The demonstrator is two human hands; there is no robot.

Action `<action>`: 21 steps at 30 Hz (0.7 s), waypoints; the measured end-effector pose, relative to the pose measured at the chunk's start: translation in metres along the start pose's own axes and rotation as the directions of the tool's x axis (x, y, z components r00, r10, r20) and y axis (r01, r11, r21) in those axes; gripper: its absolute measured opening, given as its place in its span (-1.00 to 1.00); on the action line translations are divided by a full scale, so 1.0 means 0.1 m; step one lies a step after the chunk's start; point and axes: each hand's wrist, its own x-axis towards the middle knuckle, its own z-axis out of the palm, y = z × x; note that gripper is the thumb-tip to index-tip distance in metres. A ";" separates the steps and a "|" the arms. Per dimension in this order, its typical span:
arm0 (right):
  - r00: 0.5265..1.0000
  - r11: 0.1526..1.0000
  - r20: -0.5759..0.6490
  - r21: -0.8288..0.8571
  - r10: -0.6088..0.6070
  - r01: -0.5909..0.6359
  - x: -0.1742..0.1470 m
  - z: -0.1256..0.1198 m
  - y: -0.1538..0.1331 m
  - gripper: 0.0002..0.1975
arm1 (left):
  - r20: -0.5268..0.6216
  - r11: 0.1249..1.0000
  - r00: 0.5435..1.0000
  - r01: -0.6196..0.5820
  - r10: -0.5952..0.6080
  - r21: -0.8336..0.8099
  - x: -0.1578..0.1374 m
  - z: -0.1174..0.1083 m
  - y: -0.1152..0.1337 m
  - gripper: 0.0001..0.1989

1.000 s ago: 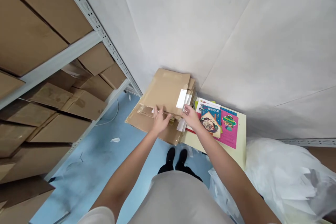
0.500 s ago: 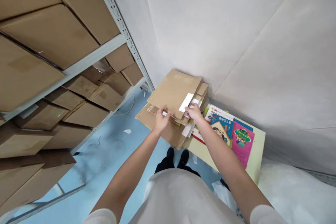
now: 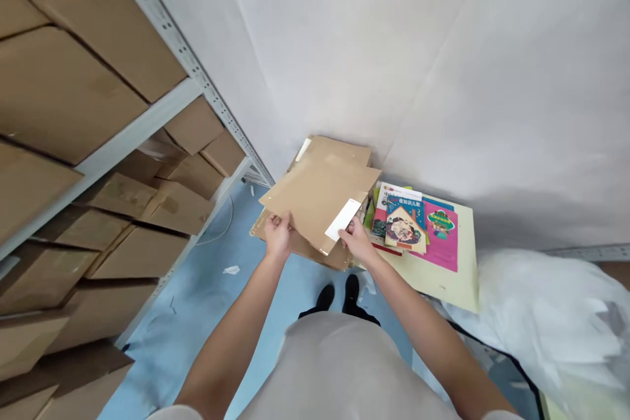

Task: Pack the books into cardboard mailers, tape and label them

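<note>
A flat brown cardboard sheet [image 3: 322,193] with a white label [image 3: 343,220] near its right corner is between my hands, above a stack of similar cardboard. My left hand [image 3: 278,236] pinches its near left edge. At the near right corner, just by the label, the fingers of my right hand [image 3: 357,241] are closed on the same sheet. Behind it another cardboard piece [image 3: 344,147] shows on the stack, with a white strip [image 3: 303,149] at its far left edge. The held sheet hides most of the stack.
Right of the stack, several children's books [image 3: 406,226] lie on a pale yellow table [image 3: 443,285]. Metal shelving [image 3: 170,108] with cardboard boxes [image 3: 73,88] stands at left. A white wall [image 3: 364,46] rises behind; a white plastic bag [image 3: 546,315] bulges at right.
The labelled cardboard sheet has come towards me and turned over the stack, uncovering a piece with a white strip behind it. Both hands stay on its near side. The view has shifted right.
</note>
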 end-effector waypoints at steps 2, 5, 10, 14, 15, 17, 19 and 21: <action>1.000 1.000 0.010 0.009 -0.004 0.004 -0.20 -0.01 0.14 -0.69 | 0.021 0.999 1.000 -0.023 0.024 -0.034 0.00 -0.10 0.00 -0.62; 0.999 1.000 0.031 -0.022 -0.016 0.017 -0.53 -0.19 0.29 -0.66 | 0.071 0.992 0.990 -0.116 0.120 -0.055 0.04 -0.17 0.08 -0.66; 0.932 0.995 -0.356 -0.089 -0.070 0.041 -1.27 -0.87 0.35 -0.73 | 0.255 0.989 0.955 -0.145 0.149 -0.035 -0.02 0.08 0.32 -0.68; 0.598 0.980 -0.784 -0.197 -0.164 0.011 -2.07 -1.46 0.38 -0.60 | 0.484 0.994 0.874 -0.083 0.042 0.065 -0.27 0.59 0.34 -0.67; 0.491 0.977 -0.853 -0.214 -0.177 -0.021 -2.28 -1.59 0.42 -0.54 | 0.540 0.992 0.841 -0.073 0.007 0.102 -0.37 0.76 0.30 -0.66; 0.325 0.979 -0.931 -0.197 -0.167 -0.062 -2.70 -1.80 0.55 -0.43 | 0.659 0.982 0.749 -0.066 -0.069 0.178 -0.63 1.10 0.19 -0.62; 0.253 0.994 -0.962 -0.112 -0.103 -0.021 -3.13 -1.95 0.73 -0.35 | 0.780 0.963 0.610 -0.103 -0.136 0.249 -0.97 1.43 0.05 -0.58; 0.245 0.997 -0.969 -0.012 -0.031 0.080 -3.54 -2.06 0.92 -0.31 | 0.878 0.939 0.444 -0.189 -0.180 0.289 -1.41 1.74 -0.15 -0.57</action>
